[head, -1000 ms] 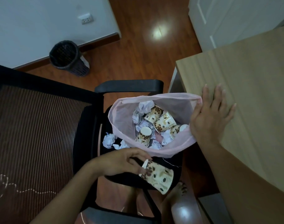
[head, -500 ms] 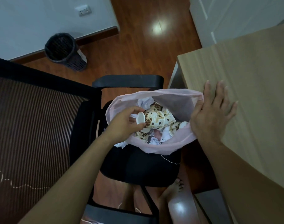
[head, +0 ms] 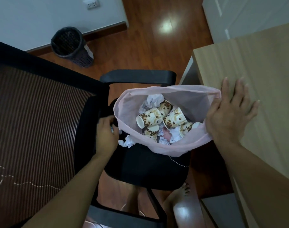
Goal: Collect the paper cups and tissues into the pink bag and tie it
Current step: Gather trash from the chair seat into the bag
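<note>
Flat-fingered right hand (head: pixel 229 116) pins the pink bag (head: pixel 127 106) open against the bench (head: pixel 255 63) edge; left hand (head: pixel 106 134) grips a tissue (head: pixel 113 129) off the chair seat (head: pixel 148 167).

Counts. One pink bag (head: pixel 129 104). Five paper cups (head: pixel 148 119) with a bean print, all inside the bag. Crumpled tissues (head: pixel 152 100): at least two clumps in the bag, the full number hidden by the cups. Two more are on the seat, one free tissue (head: pixel 128 143) and one half-hidden tissue (head: pixel 113 129) beneath the left hand (head: pixel 106 134). Two hands, counting the right hand (head: pixel 229 112). One chair (head: pixel 148 167), one surface (head: pixel 255 63), one waste basket (head: pixel 69 45), one wall socket (head: pixel 93 4).
</note>
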The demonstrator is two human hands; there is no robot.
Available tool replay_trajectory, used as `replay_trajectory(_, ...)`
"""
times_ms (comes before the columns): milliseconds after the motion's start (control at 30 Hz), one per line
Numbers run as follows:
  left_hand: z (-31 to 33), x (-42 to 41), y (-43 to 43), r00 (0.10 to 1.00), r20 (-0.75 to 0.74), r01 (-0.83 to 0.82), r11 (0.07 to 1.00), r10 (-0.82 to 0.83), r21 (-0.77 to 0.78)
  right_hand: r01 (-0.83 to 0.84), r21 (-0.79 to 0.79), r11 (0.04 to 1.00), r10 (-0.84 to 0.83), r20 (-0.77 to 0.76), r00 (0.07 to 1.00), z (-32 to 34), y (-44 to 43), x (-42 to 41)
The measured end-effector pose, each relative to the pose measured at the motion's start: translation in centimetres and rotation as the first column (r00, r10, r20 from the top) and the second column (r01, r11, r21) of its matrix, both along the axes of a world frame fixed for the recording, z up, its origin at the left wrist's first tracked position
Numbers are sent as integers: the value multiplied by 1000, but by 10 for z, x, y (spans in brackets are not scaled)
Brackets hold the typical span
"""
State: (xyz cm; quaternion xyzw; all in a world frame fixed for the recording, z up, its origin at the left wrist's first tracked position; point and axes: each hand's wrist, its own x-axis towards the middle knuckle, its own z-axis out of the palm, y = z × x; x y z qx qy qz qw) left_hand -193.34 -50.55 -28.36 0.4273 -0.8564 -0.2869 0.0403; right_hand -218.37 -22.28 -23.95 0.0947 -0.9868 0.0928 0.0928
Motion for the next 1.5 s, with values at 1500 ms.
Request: replay_trajectory(1500,12,-37,-42,967,-172,-103,902,190,418,-8,-31,999,9,23,1000,-1,1,3)
